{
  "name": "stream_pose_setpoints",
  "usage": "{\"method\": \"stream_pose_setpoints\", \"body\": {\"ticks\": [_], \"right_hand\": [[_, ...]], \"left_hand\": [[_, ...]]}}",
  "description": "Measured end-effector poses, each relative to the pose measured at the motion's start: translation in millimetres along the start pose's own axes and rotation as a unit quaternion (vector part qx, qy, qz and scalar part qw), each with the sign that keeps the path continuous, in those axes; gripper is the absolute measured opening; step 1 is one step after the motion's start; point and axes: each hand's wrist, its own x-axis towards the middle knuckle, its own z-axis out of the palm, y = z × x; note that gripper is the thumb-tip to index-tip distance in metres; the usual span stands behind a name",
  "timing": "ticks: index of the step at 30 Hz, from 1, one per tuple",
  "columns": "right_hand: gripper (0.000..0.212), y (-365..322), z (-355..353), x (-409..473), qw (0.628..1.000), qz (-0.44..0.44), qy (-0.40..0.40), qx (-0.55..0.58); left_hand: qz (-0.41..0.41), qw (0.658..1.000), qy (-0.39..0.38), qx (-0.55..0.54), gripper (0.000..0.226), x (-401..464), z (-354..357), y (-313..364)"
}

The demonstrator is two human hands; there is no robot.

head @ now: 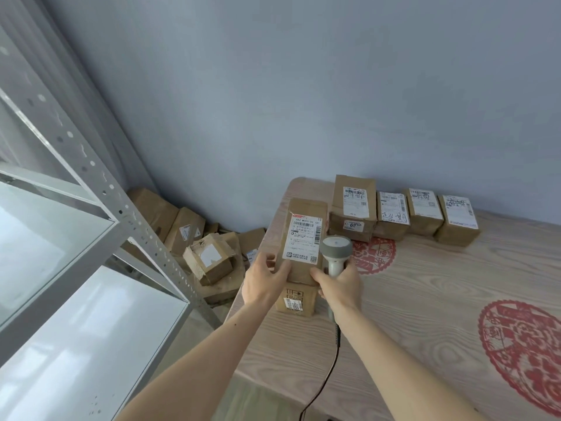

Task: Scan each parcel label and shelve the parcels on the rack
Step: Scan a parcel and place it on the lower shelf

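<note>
Parcel in hand: brown cardboard box, held upright at centre frame, slightly below the middle, over the near left corner of the table. White shipping label with barcodes faces the camera.

Left hand: grips the box's lower left edge, thumb on the front face, fingers curled round the side.

Right hand: fingers wrapped round the handle of the scanner; one fingertip touches the box's lower right corner. Scanner is grey and white, head just right of the label's lower edge; its black cable trails down toward the bottom of the frame.

Second parcel: small brown box resting on the table directly below the held box, partly hidden by both hands, label on its near face.

Row of parcels: five brown boxes with white labels, right of centre, standing side by side along the table's far edge against the wall; some labels bear handwritten black marks.

Table: pale wood grain, lower right of the frame, with red paper-cut style round motifs.

Rack: grey metal, perforated uprights, white shelves, left side of the frame.

Floor pile: several brown boxes lying jumbled between rack and table, at the foot of the blue-grey wall.
</note>
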Motion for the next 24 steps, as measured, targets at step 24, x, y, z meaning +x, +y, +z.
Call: {"method": "stream_pose_setpoints", "body": {"ticks": [24], "right_hand": [[0.048, -17, -26, 35, 0.995, -0.055, -0.085, 0.014]], "left_hand": [[-0.214, 0.904, -0.279, -0.243, 0.059, 24, 8, 30]]}}
